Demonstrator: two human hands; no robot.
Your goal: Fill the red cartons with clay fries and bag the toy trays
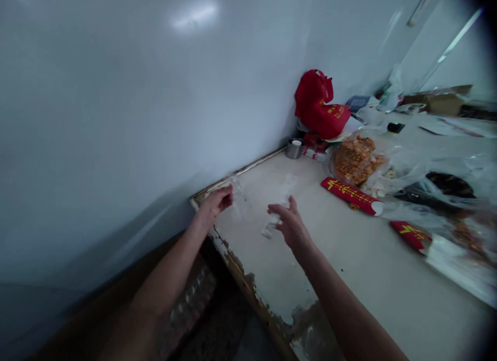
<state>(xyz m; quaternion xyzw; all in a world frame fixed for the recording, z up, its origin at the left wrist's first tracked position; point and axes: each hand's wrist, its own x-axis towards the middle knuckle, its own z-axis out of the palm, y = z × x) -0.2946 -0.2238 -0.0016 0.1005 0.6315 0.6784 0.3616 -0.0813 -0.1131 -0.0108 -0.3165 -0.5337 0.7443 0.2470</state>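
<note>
Near the table's corner, my left hand [219, 200] has its fingers closed at the edge of a thin clear plastic piece [241, 198], blurred and hard to make out. My right hand [290, 224] is a short way to the right, its fingers curled round a clear, whitish plastic strip [268, 230]. One end of that strip points toward me and the other stretches away past the fingertips. Both hands are just over the pale tabletop [267, 268]. The exact kind of either plastic piece is unclear.
Against the wall stand a metal cup [294, 149] and a red fabric bag [320, 110]. Further right are a bag of orange-brown food [357, 160], red printed packets [349, 195] and crumpled plastic bags [404, 159]. The table's near edge [248, 283] is chipped.
</note>
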